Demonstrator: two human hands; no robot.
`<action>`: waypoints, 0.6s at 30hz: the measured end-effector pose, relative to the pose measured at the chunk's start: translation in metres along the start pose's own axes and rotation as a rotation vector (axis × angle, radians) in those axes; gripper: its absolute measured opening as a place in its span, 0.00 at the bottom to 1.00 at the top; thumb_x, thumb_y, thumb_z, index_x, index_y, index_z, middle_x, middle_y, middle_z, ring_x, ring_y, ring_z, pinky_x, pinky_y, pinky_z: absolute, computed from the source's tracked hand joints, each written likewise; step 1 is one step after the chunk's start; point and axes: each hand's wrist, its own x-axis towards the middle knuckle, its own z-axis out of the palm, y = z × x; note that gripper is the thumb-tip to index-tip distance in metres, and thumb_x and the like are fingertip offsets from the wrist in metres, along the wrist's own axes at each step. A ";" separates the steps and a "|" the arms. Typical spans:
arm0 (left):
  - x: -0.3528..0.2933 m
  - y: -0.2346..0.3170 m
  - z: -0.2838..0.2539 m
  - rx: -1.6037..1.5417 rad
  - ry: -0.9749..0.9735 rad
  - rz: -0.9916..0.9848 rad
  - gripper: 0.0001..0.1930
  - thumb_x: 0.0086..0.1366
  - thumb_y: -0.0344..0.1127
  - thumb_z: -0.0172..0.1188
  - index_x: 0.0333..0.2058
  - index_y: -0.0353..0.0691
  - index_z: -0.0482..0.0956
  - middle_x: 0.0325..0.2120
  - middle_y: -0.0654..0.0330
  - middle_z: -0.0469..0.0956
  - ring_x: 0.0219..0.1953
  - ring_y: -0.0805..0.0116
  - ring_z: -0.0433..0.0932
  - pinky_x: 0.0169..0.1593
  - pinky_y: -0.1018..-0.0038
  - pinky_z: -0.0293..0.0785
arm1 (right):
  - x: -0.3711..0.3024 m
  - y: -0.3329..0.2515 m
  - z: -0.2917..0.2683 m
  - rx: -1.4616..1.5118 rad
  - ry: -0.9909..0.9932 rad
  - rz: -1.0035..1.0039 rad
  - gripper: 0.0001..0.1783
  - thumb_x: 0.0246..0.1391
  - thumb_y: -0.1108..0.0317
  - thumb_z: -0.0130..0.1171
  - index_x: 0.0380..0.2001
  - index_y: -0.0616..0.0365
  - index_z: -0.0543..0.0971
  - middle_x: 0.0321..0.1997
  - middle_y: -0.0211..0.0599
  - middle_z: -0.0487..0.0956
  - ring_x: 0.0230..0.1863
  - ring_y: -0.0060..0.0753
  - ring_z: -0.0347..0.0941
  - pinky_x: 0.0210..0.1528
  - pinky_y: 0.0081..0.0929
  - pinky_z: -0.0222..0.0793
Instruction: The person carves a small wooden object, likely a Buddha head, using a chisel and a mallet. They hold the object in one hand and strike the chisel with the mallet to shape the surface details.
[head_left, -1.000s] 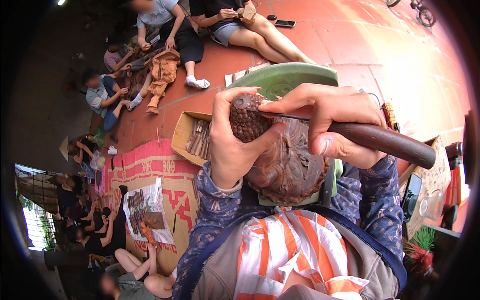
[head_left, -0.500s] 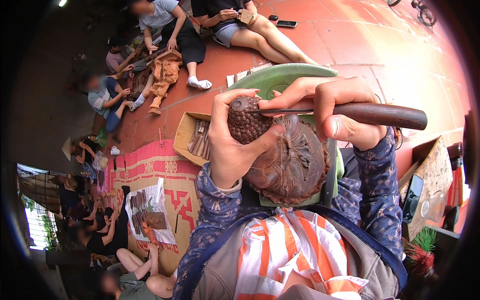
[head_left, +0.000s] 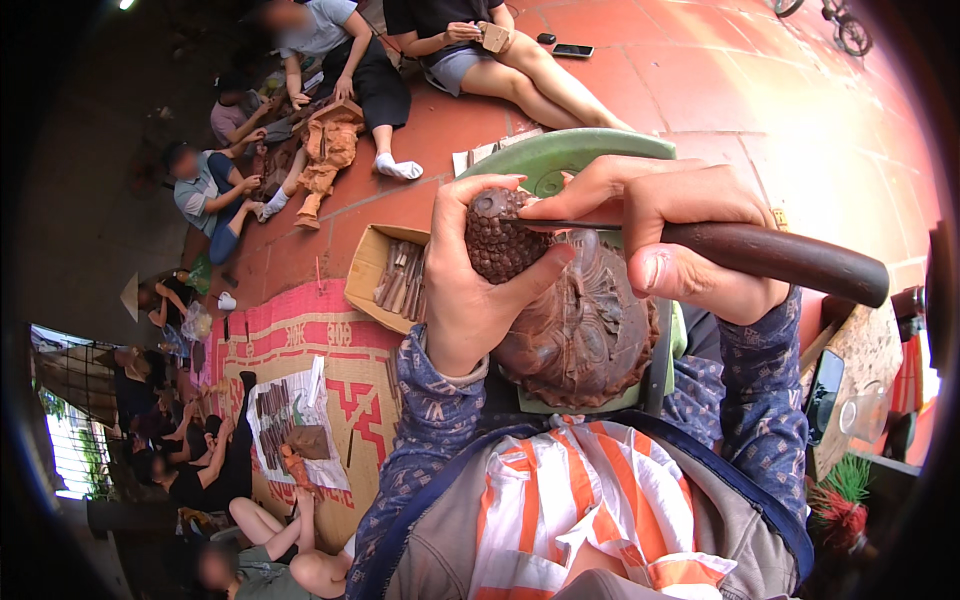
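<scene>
So I'm standing here watching this person with a dark brown carved head, and it's sitting right in front of their lap, with a green plastic piece showing around it. Can't quite tell what's taking the weight underneath. My guess is it's wood or something just as stiff, pretty hefty for its size, not slippery with all that texture. The bulk looks solid, but I'd baby the little beads on the knobbly top and the frilly edge, those could chip. Best place to hold it is that knobbly top, imo, or cupped around the smooth rounded side.

And that's where the left hand is — fingers hooked round the far side of the knob, thumb across the near side, grip only as wide as the knob itself. The right hand has its grip closed round a slim tool — chunky dark handle under the palm, index finger stretched out along the thin blade. The tip seems to be touching the beads, though fingers crowd that spot. A box with more tools sits off to the left.
</scene>
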 end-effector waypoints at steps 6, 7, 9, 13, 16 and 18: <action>0.000 0.001 0.000 -0.060 -0.021 -0.077 0.29 0.48 0.30 0.73 0.47 0.37 0.68 0.42 0.59 0.74 0.43 0.73 0.74 0.50 0.76 0.70 | -0.005 0.033 -0.014 0.418 -0.036 0.064 0.23 0.59 0.52 0.55 0.17 0.57 0.69 0.46 0.68 0.75 0.58 0.61 0.68 0.65 0.58 0.52; 0.000 0.001 0.000 -0.046 -0.017 -0.076 0.29 0.48 0.30 0.73 0.47 0.37 0.68 0.42 0.59 0.74 0.43 0.73 0.74 0.50 0.76 0.70 | -0.005 0.034 -0.014 0.399 -0.040 0.033 0.23 0.59 0.52 0.54 0.17 0.57 0.69 0.46 0.68 0.75 0.58 0.61 0.68 0.65 0.59 0.52; 0.000 0.002 -0.001 -0.019 -0.011 -0.070 0.29 0.48 0.31 0.74 0.47 0.36 0.68 0.42 0.59 0.74 0.43 0.73 0.74 0.50 0.76 0.70 | -0.004 0.033 -0.012 0.372 -0.024 0.029 0.23 0.59 0.52 0.54 0.18 0.57 0.69 0.47 0.68 0.75 0.59 0.62 0.67 0.65 0.58 0.52; 0.000 0.003 -0.002 -0.023 -0.014 -0.015 0.29 0.49 0.30 0.73 0.47 0.37 0.67 0.41 0.57 0.74 0.42 0.71 0.77 0.47 0.75 0.72 | -0.007 0.020 -0.006 0.292 0.018 0.065 0.22 0.58 0.54 0.56 0.18 0.58 0.69 0.47 0.68 0.75 0.57 0.62 0.69 0.67 0.54 0.50; 0.000 0.003 -0.001 -0.036 -0.022 -0.032 0.29 0.49 0.30 0.73 0.47 0.37 0.67 0.41 0.57 0.74 0.42 0.71 0.77 0.47 0.75 0.73 | -0.007 0.007 -0.002 0.140 0.048 0.070 0.21 0.55 0.55 0.58 0.16 0.59 0.70 0.47 0.67 0.75 0.55 0.60 0.71 0.67 0.50 0.51; 0.000 0.003 -0.001 -0.039 -0.026 -0.038 0.29 0.49 0.31 0.73 0.48 0.37 0.67 0.41 0.57 0.75 0.42 0.71 0.77 0.47 0.75 0.73 | -0.006 0.003 0.000 0.018 0.035 0.027 0.21 0.52 0.56 0.60 0.15 0.60 0.71 0.46 0.65 0.76 0.53 0.57 0.73 0.65 0.48 0.53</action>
